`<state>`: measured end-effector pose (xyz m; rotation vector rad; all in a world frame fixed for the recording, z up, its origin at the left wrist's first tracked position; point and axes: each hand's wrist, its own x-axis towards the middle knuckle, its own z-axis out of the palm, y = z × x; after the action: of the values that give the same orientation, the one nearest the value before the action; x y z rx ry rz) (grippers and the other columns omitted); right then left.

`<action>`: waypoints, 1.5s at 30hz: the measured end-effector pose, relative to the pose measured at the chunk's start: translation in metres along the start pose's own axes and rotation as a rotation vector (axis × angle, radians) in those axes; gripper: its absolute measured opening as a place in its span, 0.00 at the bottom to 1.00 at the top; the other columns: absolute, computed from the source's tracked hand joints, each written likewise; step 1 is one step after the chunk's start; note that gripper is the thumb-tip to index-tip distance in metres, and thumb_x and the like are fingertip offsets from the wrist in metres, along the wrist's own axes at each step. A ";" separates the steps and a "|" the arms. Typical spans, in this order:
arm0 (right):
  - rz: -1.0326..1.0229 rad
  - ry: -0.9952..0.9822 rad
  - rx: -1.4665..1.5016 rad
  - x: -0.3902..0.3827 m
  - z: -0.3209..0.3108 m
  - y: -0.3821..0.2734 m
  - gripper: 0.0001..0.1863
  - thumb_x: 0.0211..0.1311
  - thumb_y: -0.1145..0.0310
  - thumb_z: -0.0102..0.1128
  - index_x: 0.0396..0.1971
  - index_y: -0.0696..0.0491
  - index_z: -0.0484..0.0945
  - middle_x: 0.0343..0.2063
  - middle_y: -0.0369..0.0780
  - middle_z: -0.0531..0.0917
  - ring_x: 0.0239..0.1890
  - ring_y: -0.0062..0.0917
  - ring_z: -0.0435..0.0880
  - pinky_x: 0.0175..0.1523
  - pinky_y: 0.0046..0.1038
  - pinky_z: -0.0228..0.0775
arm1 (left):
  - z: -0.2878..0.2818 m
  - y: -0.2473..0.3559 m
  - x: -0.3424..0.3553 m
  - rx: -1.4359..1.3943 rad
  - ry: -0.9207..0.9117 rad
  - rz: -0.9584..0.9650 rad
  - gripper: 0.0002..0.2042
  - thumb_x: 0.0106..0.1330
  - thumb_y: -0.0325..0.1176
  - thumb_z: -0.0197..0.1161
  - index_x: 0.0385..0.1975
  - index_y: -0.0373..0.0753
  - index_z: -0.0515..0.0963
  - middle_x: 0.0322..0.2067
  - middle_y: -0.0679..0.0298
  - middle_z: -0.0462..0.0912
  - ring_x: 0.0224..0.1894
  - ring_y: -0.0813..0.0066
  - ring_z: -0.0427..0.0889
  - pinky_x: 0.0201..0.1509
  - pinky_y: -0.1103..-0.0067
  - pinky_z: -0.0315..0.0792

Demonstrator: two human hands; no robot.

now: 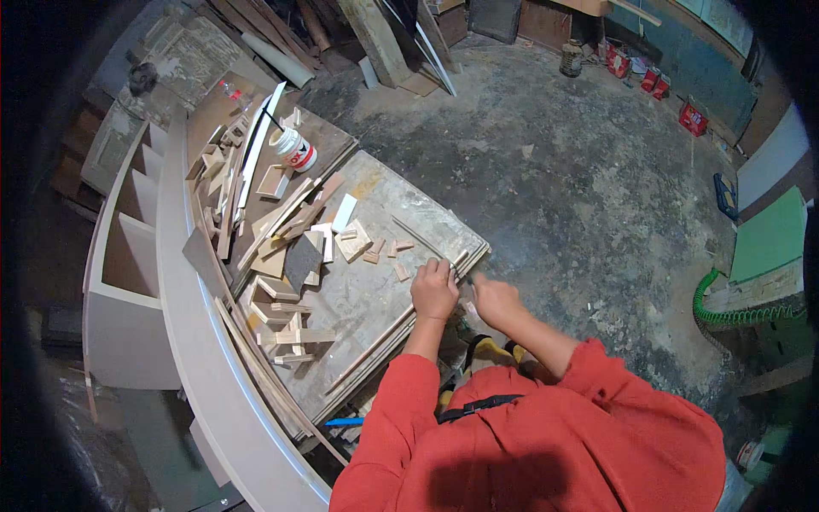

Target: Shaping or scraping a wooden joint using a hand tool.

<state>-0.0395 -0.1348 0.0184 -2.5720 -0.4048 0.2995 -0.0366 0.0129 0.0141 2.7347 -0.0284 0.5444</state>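
My left hand (pixel 435 290) is closed on a thin wooden strip (pixel 370 353) that lies along the near edge of the worktable (pixel 375 299). The strip's far end pokes out past my fingers near the table corner. Just right of it, off the table edge, my right hand (pixel 497 303) is closed in a fist-like grip. Whatever it holds is too small and hidden to name. Several small wood blocks (pixel 401 271) lie on the tabletop beyond my left hand, with a square wooden piece (pixel 353 241) and a white piece (pixel 345 212) close by.
Wood offcuts (pixel 294 337) crowd the table's left side. A white tub (pixel 293 149) with a dark stick in it stands farther back. A long curved panel (pixel 192 299) and a shelf unit (pixel 128 282) border the left. A green coiled hose (pixel 708 311) hangs at right.
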 end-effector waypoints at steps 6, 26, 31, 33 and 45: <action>0.005 0.016 0.043 0.020 0.001 -0.005 0.11 0.61 0.67 0.46 0.34 0.59 0.73 0.28 0.55 0.82 0.33 0.49 0.84 0.39 0.49 0.74 | 0.001 0.004 0.001 -0.025 0.020 0.045 0.06 0.53 0.29 0.63 0.28 0.39 0.73 0.30 0.58 0.73 0.36 0.56 0.76 0.37 0.65 0.72; -0.027 -0.033 0.036 0.011 -0.005 -0.003 0.12 0.63 0.65 0.44 0.37 0.59 0.72 0.29 0.55 0.82 0.35 0.50 0.83 0.40 0.49 0.74 | -0.001 0.003 0.001 0.013 -0.014 -0.019 0.06 0.53 0.30 0.63 0.29 0.41 0.74 0.30 0.59 0.74 0.37 0.56 0.76 0.37 0.64 0.73; -0.005 -0.011 0.016 0.013 -0.002 -0.003 0.12 0.62 0.66 0.44 0.37 0.59 0.72 0.27 0.55 0.82 0.32 0.50 0.83 0.37 0.50 0.74 | 0.002 0.000 -0.001 -0.004 0.000 0.014 0.07 0.53 0.31 0.63 0.30 0.41 0.74 0.31 0.59 0.74 0.36 0.56 0.76 0.37 0.65 0.73; -0.054 0.057 0.052 0.026 -0.002 -0.007 0.12 0.63 0.65 0.45 0.36 0.59 0.72 0.26 0.55 0.82 0.31 0.51 0.82 0.35 0.51 0.74 | 0.000 0.006 0.002 0.010 -0.011 0.008 0.07 0.53 0.30 0.63 0.30 0.41 0.74 0.31 0.59 0.73 0.36 0.56 0.76 0.37 0.65 0.73; 0.039 -0.015 0.030 0.006 0.007 0.005 0.13 0.65 0.62 0.47 0.37 0.57 0.72 0.28 0.55 0.82 0.32 0.52 0.82 0.37 0.53 0.72 | -0.002 0.003 0.003 -0.023 0.023 0.035 0.05 0.53 0.29 0.63 0.28 0.41 0.74 0.29 0.59 0.73 0.34 0.56 0.76 0.36 0.65 0.72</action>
<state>-0.0347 -0.1336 0.0091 -2.5526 -0.3532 0.3371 -0.0347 0.0107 0.0181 2.7095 -0.0764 0.5820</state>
